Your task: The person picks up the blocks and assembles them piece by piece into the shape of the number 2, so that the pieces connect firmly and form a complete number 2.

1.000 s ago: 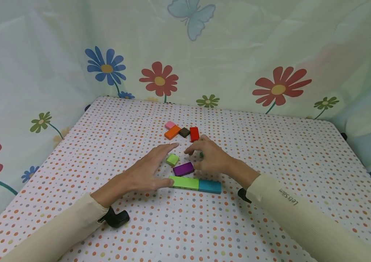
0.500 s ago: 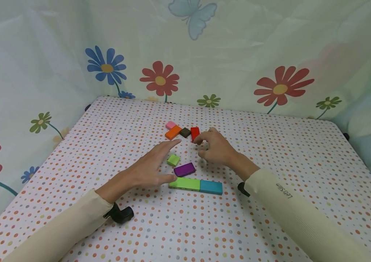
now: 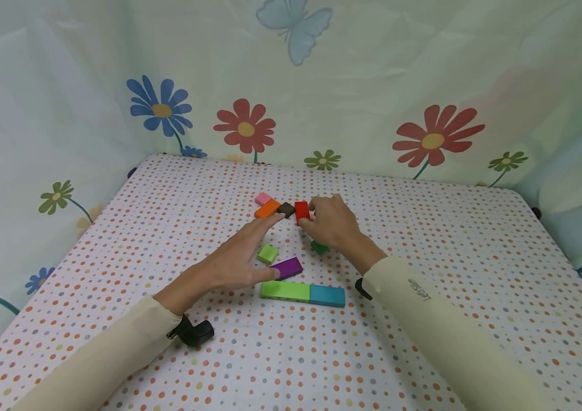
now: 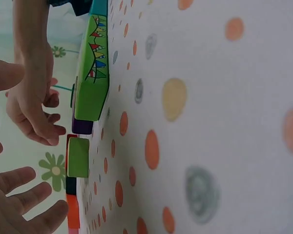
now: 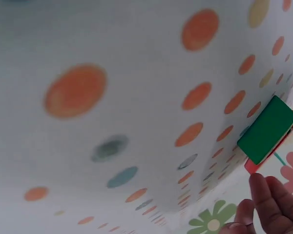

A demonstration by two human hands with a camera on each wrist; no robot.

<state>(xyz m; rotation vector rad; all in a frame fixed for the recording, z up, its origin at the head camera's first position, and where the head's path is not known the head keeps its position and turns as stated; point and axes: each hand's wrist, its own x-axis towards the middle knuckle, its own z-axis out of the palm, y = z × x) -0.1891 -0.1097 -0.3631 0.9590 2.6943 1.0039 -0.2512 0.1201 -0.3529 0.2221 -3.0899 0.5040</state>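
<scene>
Head view: the right hand [image 3: 334, 222] is at the red block [image 3: 301, 209], which lies flat on the worktop [image 3: 249, 365] just by its thumb and index finger. Fingers bent; thumb overlaps the block's near corner. Cannot tell whether this is a firm pinch or only a light touch. Left hand [image 3: 234, 262] holds nothing, fingers extended, thumb in front of the purple block [image 3: 289, 267].

Handling (judged): red block probably light and rigid, smooth-faced, slightly slippery, not fragile. Best hold: thumb and index across the long sides, near mid-length. Dark brown block [image 3: 287, 209] sits close on the side toward the left hand, so finger room there looks tight and a nudge is possible.

Nearer the wrist than the right hand's fingers: dark green block [image 3: 319, 248]. Below the left thumb: light green bar [image 3: 285, 291], end to end with the teal block [image 3: 328, 295].

Compared with half a second ago: right hand farther forward, now over the red block's edge; dark green block, then hidden behind that hand, shows. Left hand much the same; bar and teal block remain in line.
</scene>
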